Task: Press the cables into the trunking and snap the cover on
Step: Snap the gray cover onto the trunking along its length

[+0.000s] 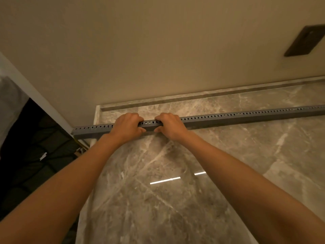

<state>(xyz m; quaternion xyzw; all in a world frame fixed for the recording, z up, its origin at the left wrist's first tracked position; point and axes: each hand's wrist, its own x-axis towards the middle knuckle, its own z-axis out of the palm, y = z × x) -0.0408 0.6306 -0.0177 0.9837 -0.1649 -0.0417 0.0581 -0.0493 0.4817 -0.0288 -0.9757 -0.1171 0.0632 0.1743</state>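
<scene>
Dim, warm light (edges bowed).

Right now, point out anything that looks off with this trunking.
The grey trunking sticks out past the marble slab at its left end, unsupported. A yellow strand, maybe a cable, shows just below. Nothing looks damaged.

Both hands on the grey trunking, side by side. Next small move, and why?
Probably shift the right hand a little rightward along the trunking and squeeze there. It and the left hand grip close together near the left end, while the long stretch to the right on the marble top lies untouched. How well it is closed under the hands cannot be told.
</scene>
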